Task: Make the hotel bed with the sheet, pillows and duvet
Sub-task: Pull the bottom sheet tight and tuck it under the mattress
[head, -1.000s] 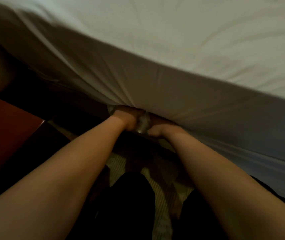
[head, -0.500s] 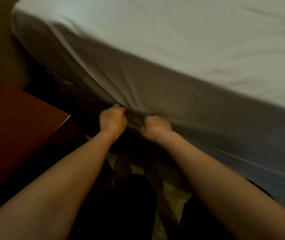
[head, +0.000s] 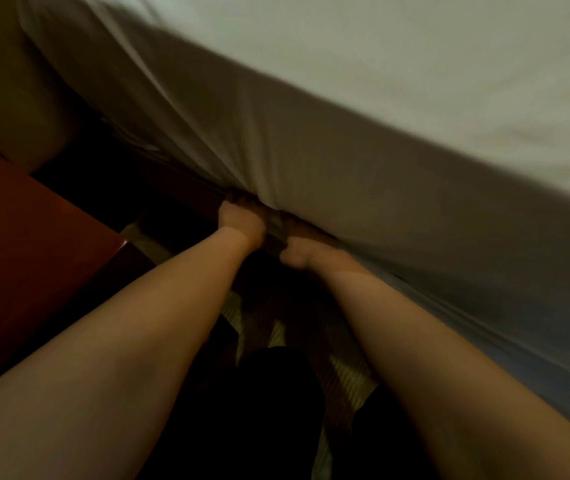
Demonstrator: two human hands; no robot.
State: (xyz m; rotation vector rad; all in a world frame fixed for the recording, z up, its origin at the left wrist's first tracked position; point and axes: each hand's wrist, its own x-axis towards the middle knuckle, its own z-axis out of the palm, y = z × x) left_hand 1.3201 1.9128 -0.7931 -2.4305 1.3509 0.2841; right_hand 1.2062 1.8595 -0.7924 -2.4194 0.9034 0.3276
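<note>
Head view: a white sheet (head: 415,109) is seen drawn over the bed's mattress and down its near side, where creases run towards the hands. Its bunched lower edge is gripped at the foot of the mattress side by both hands, held close together. The left hand (head: 241,222) is clenched on the fabric, and so is the right hand (head: 298,255) just beside it. A reddish-brown bedside cabinet (head: 30,244) is seen at the left, and patterned carpet (head: 349,375) under the forearms.

Fingertips of my left hand (head: 240,221) and right hand (head: 297,252) were hidden under the blurred sheet (head: 345,188), cropped top and right.
</note>
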